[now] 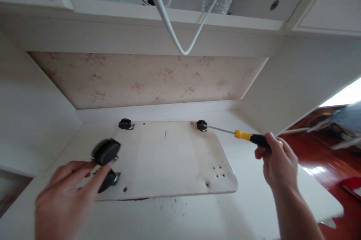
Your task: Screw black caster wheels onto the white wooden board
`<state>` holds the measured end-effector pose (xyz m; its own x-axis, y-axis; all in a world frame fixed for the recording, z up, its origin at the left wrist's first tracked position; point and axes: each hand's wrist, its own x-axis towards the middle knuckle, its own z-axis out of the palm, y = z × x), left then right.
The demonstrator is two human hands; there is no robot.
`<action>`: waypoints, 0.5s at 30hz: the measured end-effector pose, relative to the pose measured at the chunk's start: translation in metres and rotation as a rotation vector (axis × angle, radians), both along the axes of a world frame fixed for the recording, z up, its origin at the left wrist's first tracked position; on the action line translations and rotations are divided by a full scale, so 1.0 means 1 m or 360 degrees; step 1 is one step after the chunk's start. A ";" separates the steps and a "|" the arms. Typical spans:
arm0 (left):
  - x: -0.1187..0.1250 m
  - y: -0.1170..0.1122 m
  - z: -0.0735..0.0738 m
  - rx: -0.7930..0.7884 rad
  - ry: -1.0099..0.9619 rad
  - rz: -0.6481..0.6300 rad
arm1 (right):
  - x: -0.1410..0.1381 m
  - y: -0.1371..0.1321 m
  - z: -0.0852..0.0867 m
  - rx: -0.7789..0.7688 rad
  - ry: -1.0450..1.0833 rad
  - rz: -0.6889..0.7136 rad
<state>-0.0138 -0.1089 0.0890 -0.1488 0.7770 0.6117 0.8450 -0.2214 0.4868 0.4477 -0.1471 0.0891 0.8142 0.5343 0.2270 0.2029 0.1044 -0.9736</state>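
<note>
My left hand [67, 191] pinches a loose black caster wheel [105, 151] above the near left corner of a white board [163, 157]. Below it another caster [108, 180] sits on that corner, partly hidden by my fingers. Two more casters stand along the board's far edge, a left one [125, 123] and a right one [201, 125]. In my right hand [278, 157] is a screwdriver [251, 137] with a yellow and black handle; its shaft points left and its tip is at the far right caster. Several bare screw holes [219, 171] mark the near right corner.
The board lies on a white desk top [248, 202] between side panels. A white cable [180, 46] hangs down in front from the shelf [175, 15] overhead. Flowered wallpaper [158, 78] covers the back. Dark specks [175, 202] lie before the board. Red wooden floor [318, 161] shows at right.
</note>
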 end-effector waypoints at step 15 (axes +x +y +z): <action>0.253 -0.030 -0.063 -0.0351 0.0302 -0.0739 | 0.002 -0.129 -0.051 0.0234 0.0726 -0.0570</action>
